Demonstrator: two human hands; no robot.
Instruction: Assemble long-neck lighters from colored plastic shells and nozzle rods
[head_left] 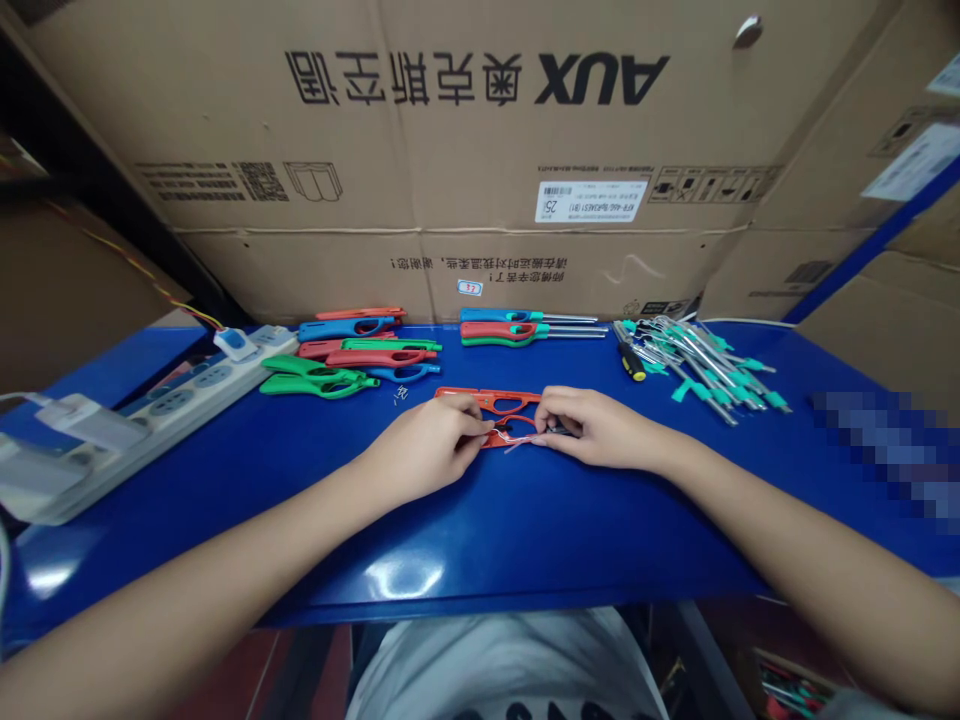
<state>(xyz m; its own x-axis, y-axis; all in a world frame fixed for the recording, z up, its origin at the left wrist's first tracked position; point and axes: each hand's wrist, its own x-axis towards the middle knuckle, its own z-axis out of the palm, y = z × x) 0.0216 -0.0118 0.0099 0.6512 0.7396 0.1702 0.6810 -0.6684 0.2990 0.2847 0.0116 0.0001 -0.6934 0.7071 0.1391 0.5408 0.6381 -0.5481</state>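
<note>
Two orange lighter handle halves lie on the blue table in front of me, partly covered by my fingers. My left hand is closed in a pinch on a thin whitish wire at their left side. Thin pink and white wires run across the lower half toward my right hand. That hand is also closed, its fingertips pinching the wire's other end. A small dark part shows by its fingers, but its kind is unclear. Small screws lie left of the handle halves.
Several coloured handle shells are heaped at back left, beside a power strip with plugs. Long-nosed lighters lie at the back. A screwdriver and metal tubes with teal ends are at back right. A cardboard wall stands behind.
</note>
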